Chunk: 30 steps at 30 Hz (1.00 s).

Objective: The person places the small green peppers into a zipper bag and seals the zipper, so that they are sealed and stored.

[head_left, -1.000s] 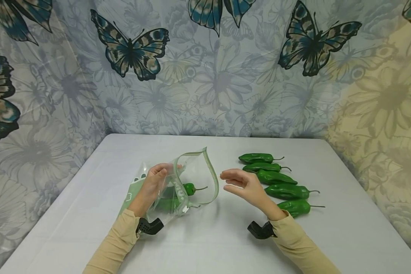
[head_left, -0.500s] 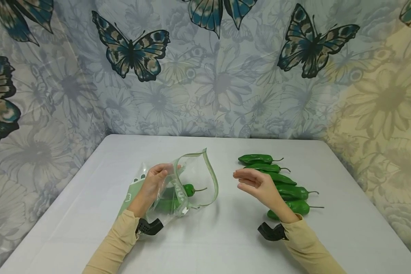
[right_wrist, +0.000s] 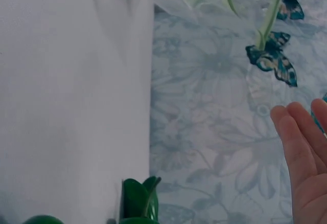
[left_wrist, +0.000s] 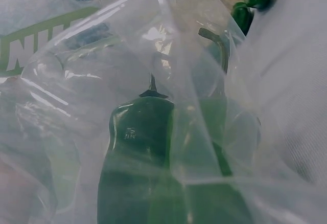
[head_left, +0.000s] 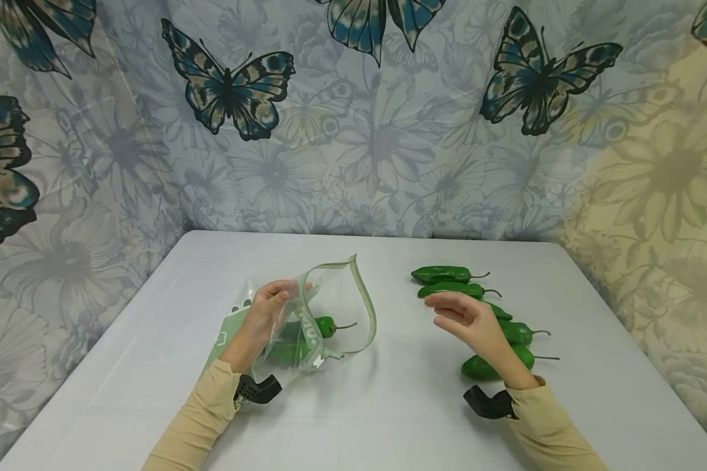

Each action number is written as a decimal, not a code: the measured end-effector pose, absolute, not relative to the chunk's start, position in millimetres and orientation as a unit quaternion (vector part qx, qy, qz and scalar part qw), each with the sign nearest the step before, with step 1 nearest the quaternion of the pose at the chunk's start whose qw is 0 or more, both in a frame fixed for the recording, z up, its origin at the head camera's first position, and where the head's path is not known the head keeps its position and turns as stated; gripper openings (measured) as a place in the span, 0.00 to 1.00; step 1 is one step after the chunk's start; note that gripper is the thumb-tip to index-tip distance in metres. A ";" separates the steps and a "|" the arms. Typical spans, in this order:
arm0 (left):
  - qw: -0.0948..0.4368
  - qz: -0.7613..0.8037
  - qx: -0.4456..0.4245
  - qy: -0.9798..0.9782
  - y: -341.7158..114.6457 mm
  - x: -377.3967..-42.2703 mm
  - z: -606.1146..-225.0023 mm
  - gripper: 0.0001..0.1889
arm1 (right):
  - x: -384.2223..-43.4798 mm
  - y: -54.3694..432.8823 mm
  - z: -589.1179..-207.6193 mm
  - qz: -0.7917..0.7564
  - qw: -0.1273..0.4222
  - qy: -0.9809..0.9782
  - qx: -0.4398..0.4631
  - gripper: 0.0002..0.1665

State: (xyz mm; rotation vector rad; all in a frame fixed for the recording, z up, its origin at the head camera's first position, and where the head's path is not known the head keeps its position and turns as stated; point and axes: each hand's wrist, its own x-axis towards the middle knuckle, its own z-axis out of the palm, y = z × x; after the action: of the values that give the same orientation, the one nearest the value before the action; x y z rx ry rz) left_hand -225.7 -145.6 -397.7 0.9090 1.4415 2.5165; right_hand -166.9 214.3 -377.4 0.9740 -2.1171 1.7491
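In the head view my left hand (head_left: 265, 320) grips a clear plastic zip bag (head_left: 231, 329) by its side, thumb against the film. The bag's green-edged mouth gapes toward the right. Inside lie green peppers (head_left: 326, 326); through the film, the left wrist view shows a pepper (left_wrist: 138, 142) and a second stem beside it. My right hand (head_left: 471, 325) hovers at the row of loose green peppers, holding nothing, its fingers loosely bent and thumb apart. It partly hides the middle ones. In the right wrist view its fingers (right_wrist: 299, 147) are extended.
Several loose peppers lie in a row on the white table (head_left: 389, 418), with the farthest pepper (head_left: 442, 274) toward the back. A butterfly-patterned cloth (head_left: 383, 150) hangs behind the table. Each wrist wears a black camera mount (head_left: 488, 403).
My right hand has moved right, away from the bag's mouth and over to the loose peppers. The left hand and the bag have stayed in place.
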 end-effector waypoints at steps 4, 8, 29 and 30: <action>0.057 0.826 0.305 0.471 -146.0 -226.4 -398.1 0.07 | -167.4 221.5 -376.6 0.595 0.120 -0.724 0.328 0.20; 0.058 0.822 0.307 0.476 -146.2 -227.6 -398.3 0.07 | -166.1 228.7 -377.7 0.592 0.115 -0.729 0.323 0.20; 0.051 0.822 0.301 0.481 -146.9 -227.6 -397.9 0.07 | -173.7 276.9 -384.2 0.609 0.145 -0.719 0.302 0.20; 0.050 0.821 0.301 0.482 -147.2 -227.5 -398.1 0.07 | -174.4 278.6 -384.4 0.612 0.142 -0.718 0.301 0.20</action>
State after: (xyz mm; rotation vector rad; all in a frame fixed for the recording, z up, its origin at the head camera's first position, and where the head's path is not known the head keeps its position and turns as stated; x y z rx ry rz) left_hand -227.5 -147.2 -398.1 0.9166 1.4687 2.5001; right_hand -174.4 278.6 -384.4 0.8692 -2.0710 1.7654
